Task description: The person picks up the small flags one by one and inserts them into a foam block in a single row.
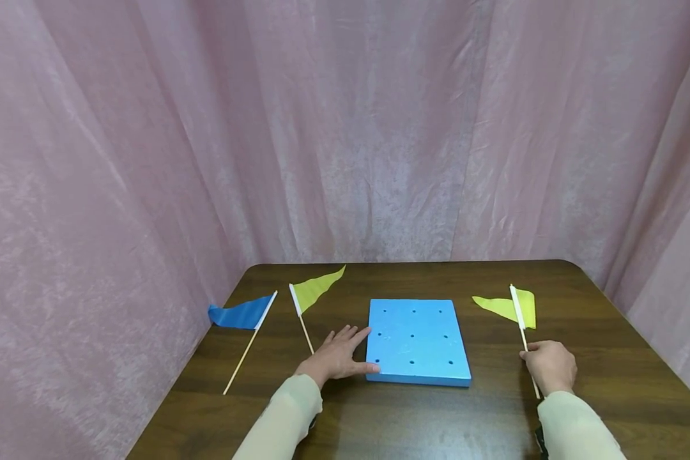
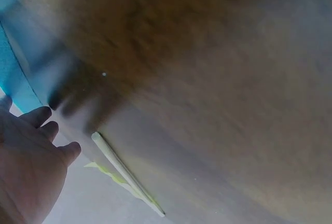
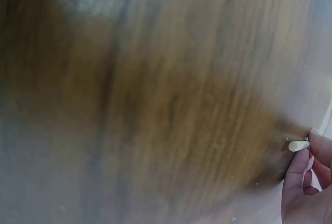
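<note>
A light blue square board (image 1: 416,345) with rows of small holes lies on the wooden table. My left hand (image 1: 338,355) is at its left edge, fingers spread and thumb over the near left corner; in the left wrist view that hand (image 2: 31,156) reaches toward the blue board (image 2: 18,79). On the right, my right hand (image 1: 551,366) pinches the wooden stick of a yellow flag (image 1: 497,308) between thumb and fingers. The end of the stick (image 3: 298,145) pokes out from the right hand (image 3: 308,182) in the right wrist view.
Left of the board lie a second yellow flag (image 1: 316,291), its stick running behind my left hand, and a blue flag (image 1: 241,314) farther left. Pink curtains (image 1: 351,128) hang behind and beside the brown table (image 1: 414,421).
</note>
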`<state>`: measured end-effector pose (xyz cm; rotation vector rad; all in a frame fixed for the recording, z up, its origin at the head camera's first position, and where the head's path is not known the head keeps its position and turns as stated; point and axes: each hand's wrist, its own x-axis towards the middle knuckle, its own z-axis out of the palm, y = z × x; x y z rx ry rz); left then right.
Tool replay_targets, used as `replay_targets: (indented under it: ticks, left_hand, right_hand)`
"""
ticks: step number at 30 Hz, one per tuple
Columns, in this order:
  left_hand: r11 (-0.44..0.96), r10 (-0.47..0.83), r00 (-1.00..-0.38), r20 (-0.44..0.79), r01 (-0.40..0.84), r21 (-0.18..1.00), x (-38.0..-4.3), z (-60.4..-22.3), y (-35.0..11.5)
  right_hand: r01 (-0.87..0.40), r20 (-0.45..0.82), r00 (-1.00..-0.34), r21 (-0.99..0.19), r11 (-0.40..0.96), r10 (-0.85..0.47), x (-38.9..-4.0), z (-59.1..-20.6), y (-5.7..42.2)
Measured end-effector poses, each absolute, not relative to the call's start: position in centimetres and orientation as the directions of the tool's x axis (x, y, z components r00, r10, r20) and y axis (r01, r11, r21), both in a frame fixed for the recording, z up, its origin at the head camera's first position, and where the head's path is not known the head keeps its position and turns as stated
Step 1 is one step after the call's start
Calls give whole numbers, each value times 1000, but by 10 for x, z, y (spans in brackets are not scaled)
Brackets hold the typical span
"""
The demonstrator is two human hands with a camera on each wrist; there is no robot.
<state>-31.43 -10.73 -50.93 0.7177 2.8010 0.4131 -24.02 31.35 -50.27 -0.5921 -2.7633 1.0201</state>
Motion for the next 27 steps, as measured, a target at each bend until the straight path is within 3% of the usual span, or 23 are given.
replay_targets:
  ticks: [14, 21, 27]
  left_hand:
    - [846, 480, -860, -174, 400, 353, -312, -508, -105]
    - [853, 457, -871, -182, 370, 368, -313, -508, -104]
    - [857, 446, -875, -188, 357, 373, -312, -508, -102]
  right_hand:
    - [287, -17, -931, -651, 703, 364, -242, -496, 326]
    - [294, -104, -891, -874, 386, 441, -258, -488, 314]
    - [232, -144, -891, -960, 159, 430, -270, -484, 299]
